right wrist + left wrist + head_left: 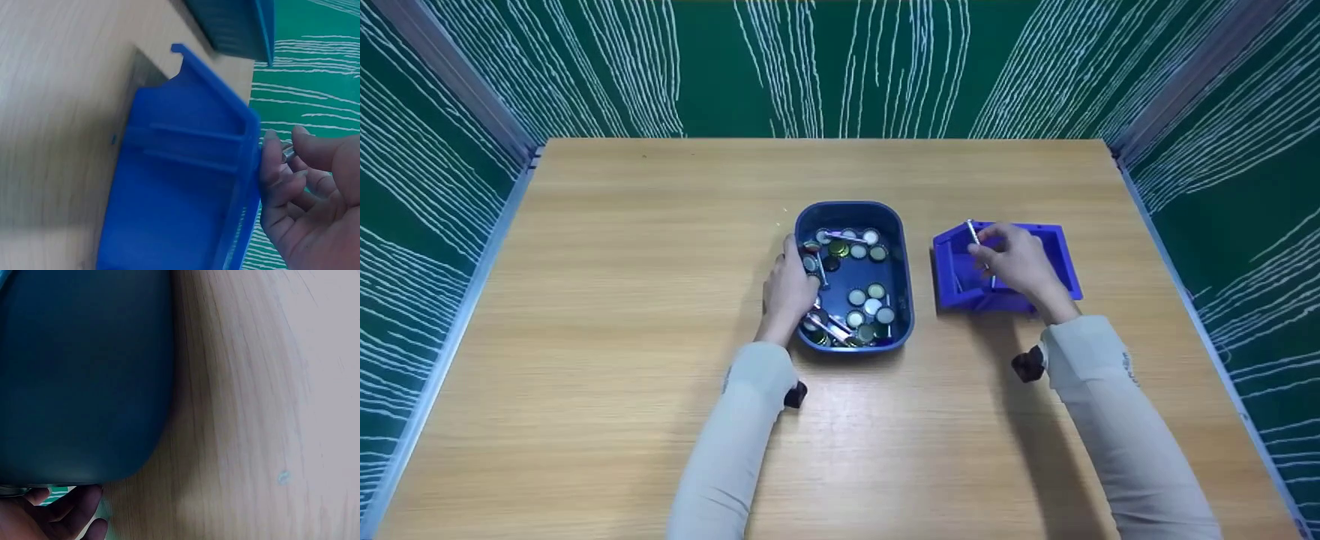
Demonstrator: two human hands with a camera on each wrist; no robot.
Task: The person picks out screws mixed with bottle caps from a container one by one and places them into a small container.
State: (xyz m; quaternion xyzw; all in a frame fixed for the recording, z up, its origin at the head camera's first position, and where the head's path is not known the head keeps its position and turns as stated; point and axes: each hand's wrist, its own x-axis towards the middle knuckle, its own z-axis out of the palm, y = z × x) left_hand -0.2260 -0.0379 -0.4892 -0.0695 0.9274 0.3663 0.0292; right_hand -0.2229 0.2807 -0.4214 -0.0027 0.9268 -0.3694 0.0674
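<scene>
A dark blue tub (907, 285) stands near the middle of the table, with bottle caps (872, 307) and several metal bolts (829, 330) scattered on its floor. My left hand (790, 289) grips the tub's left wall at the rim; the left wrist view shows that hand's fingers (84, 509) curled at the tub's outer side. To the right sits a bright blue parts bin (1069, 262) with a few bolts inside, partly covered by my right hand (1018, 259). Above this bin, the right hand pinches a silver bolt (973, 232) between thumb and fingertips.
Both containers stand on a wooden table (622, 300), a short gap apart. Green panels with white streaks (720, 75) rise behind the table and on both sides. Dark wrist cameras (1027, 364) sit below the cuffs.
</scene>
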